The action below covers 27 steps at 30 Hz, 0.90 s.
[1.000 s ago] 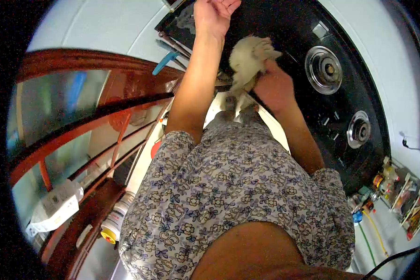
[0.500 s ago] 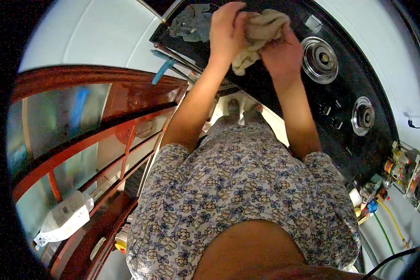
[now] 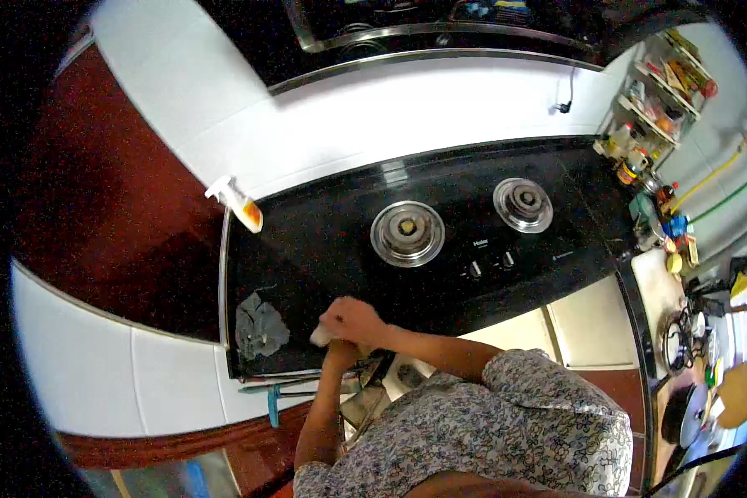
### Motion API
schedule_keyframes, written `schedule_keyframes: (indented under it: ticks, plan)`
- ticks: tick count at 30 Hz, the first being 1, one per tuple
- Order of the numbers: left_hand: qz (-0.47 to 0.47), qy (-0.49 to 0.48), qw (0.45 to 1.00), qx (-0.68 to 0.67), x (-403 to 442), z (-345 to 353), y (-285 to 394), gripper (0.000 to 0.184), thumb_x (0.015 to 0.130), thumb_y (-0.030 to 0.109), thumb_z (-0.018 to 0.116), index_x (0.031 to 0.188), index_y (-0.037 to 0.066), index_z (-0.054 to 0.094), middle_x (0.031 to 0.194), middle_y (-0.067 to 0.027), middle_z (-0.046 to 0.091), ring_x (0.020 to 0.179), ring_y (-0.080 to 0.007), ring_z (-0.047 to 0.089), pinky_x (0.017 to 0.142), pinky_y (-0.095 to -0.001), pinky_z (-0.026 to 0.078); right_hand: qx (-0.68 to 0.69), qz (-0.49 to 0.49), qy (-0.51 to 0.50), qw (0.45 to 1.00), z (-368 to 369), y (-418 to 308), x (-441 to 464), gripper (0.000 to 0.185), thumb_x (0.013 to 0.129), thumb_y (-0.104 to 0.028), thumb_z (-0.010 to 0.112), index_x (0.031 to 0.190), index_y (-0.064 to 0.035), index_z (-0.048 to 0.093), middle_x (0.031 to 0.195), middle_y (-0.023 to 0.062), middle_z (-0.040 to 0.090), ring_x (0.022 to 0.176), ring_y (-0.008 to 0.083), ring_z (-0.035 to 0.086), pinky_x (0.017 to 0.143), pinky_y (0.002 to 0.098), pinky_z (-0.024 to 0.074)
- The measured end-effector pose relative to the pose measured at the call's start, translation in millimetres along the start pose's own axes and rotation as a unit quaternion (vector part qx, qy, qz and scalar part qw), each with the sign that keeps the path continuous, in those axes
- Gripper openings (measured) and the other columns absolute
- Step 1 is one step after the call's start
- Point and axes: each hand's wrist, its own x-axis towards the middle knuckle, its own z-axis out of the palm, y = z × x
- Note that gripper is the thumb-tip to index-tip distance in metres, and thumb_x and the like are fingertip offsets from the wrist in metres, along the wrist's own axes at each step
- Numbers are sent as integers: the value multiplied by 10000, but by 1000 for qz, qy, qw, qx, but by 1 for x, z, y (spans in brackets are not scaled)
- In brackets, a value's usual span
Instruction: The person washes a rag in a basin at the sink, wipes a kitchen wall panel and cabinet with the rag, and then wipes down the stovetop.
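A pale beige cloth (image 3: 319, 335) is bunched up between my hands, low over the front left part of the black stove counter (image 3: 324, 241). My right hand (image 3: 354, 320) closes over it from above, and only a small end pokes out on the left. Beneath it, my left hand (image 3: 341, 355) is pressed to the same cloth, its fingers mostly covered by the right one. A crumpled grey cloth (image 3: 260, 326) lies on the counter just left of my hands.
A white spray bottle (image 3: 239, 204) with an orange label stands at the counter's back left. Two gas burners (image 3: 407, 234) sit right of my hands. A blue-green hanging item (image 3: 273, 404) is at the front edge. Bottles (image 3: 631, 166) and shelves fill the right corner.
My view has swung up and right, bringing the whole stove and the spray bottle into sight. My hands have come together, squeezing the cloth that was spread between them.
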Motion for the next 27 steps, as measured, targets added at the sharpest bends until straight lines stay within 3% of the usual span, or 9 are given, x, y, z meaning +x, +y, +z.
schedule_keyframes:
  ticks: [2, 4, 7, 12, 14, 19, 22, 25, 27]
  plan:
    - [-12, -58, 998, 37, -11, 7, 29, 278, 832, 108, 584, 1087, 5, 545, 1026, -76, 575, 962, -185, 540, 837, -348, 436, 146, 154, -2, 977, -11, 25, -5, 283, 900, -284, 545, 1038, -53, 632, 924, 44, 636, 862, 164, 577, 781, 327, 456]
    - [-17, -62, 998, -18, -15, 9, 69, 346, 809, 120, 596, 1127, -2, 529, 1035, -79, 576, 970, -193, 533, 849, -351, 425, 389, 265, -16, 882, -14, 69, -18, 360, 912, -350, 539, 1130, -71, 602, 990, 32, 623, 964, 143, 552, 825, 318, 443]
    - [-79, -41, 977, -193, -14, 29, 102, 462, 791, 180, 645, 1193, 4, 500, 1056, -79, 572, 970, -188, 528, 866, -351, 407, 538, 209, 19, 816, -56, 43, -53, 481, 917, -391, 529, 1256, -50, 504, 1106, 58, 583, 1050, 131, 509, 861, 300, 431]
    - [-128, -54, 966, -219, -19, 81, 118, 450, 805, 262, 667, 1149, 2, 538, 992, -66, 599, 872, -163, 552, 780, -324, 439, 262, 181, 55, 947, -93, 49, -107, 484, 865, -172, 619, 1304, -53, 453, 1148, 77, 568, 975, 144, 552, 813, 261, 456]
    - [-103, -90, 990, -36, -24, 93, 149, 415, 813, 283, 663, 1103, 2, 571, 919, -42, 622, 790, -152, 569, 715, -300, 458, 323, 234, 74, 914, -115, 45, -139, 430, 871, -160, 608, 1266, -45, 482, 1067, 56, 595, 886, 119, 565, 763, 247, 465]
    - [-76, -168, 946, -265, -52, 148, 147, 392, 846, 298, 635, 1122, 24, 588, 936, -17, 627, 810, -108, 569, 715, -274, 463, 301, 354, 166, 870, -144, 85, -233, 232, 911, -211, 561, 1076, -50, 585, 873, 0, 611, 682, 73, 532, 588, 237, 478]
    - [-88, -175, 938, -286, -60, 171, 165, 383, 875, 291, 603, 1160, 36, 576, 967, -15, 627, 847, -104, 571, 735, -265, 460, 341, 439, 227, 800, -176, 63, -277, 221, 925, -239, 539, 1039, -60, 599, 855, 0, 609, 656, 87, 535, 592, 250, 498]
    - [-115, -190, 929, -298, -62, 193, 181, 373, 898, 279, 573, 1188, 45, 563, 1011, -20, 622, 905, -105, 567, 780, -258, 454, 400, 390, 286, 779, -199, 54, -317, 227, 927, -240, 537, 1042, -52, 589, 830, -8, 588, 654, 89, 527, 634, 270, 512]
    - [-95, -205, 931, -286, -69, 198, 210, 363, 907, 272, 559, 1195, 50, 562, 1041, -26, 620, 944, -109, 561, 817, -257, 448, 415, 371, 306, 772, -217, 48, -342, 270, 930, -237, 526, 1108, -38, 560, 968, 21, 577, 814, 109, 537, 748, 295, 490]
